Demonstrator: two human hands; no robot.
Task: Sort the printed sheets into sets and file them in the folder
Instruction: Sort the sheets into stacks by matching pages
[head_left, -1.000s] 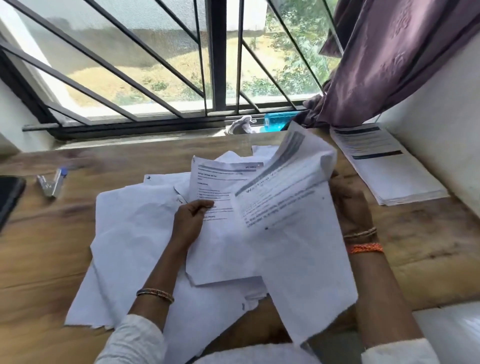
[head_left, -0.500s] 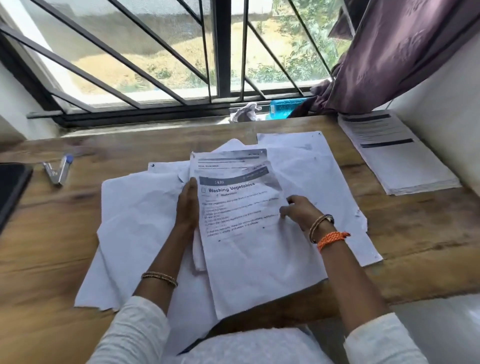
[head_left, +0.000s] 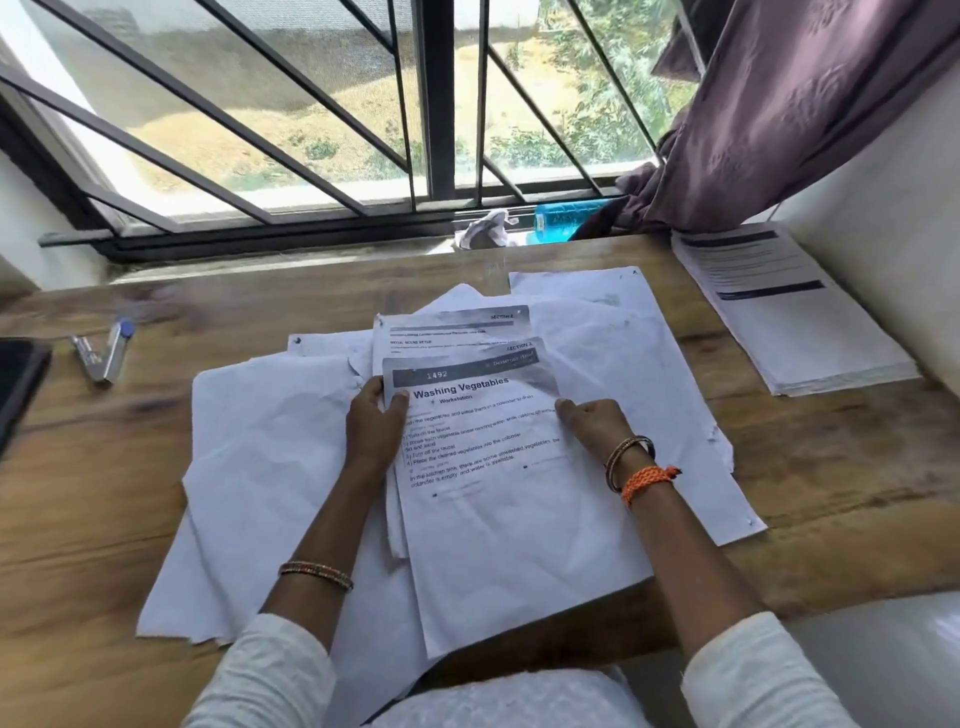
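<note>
Sorting is the step in hand: the left hand (head_left: 375, 427) pinches the "Washing Vegetables" sheet (head_left: 498, 488) at its nine-o'clock edge, while the right hand (head_left: 589, 423), fingers curled, presses its three-o'clock edge. Loose sheets (head_left: 270, 447) lie beneath. Next likely means squaring the set; a neat stack (head_left: 795, 322) waits at two o'clock.

White sleeves (head_left: 270, 670), bangles (head_left: 316, 574), perhaps braided orange wristband (head_left: 647, 480).
</note>
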